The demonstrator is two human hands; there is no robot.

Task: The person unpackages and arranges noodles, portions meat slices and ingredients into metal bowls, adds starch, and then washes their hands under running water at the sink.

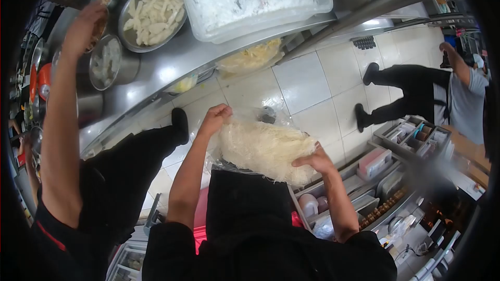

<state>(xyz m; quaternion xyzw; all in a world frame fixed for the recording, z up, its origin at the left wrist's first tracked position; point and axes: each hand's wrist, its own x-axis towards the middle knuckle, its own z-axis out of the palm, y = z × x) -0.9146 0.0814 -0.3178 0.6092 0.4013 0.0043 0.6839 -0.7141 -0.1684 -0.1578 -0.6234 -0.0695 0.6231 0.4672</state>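
Observation:
A clear plastic bag of pale, thin noodles (260, 148) hangs between my hands in front of my body, above the tiled floor. My left hand (214, 119) is closed on the bag's upper left edge. At the right end, my right hand (315, 160) grips the bag, with its thumb over the noodles and its other fingers partly hidden. Some loose strands show along the lower edge of the bundle.
A metal counter (151, 73) at the upper left holds a bowl of pale strips (154, 16) and a large white-filled tub (255, 0). A co-worker's arm (62, 109) reaches over bowls at left. Drawers (359, 192) stand at right; another person (427, 91) is beyond.

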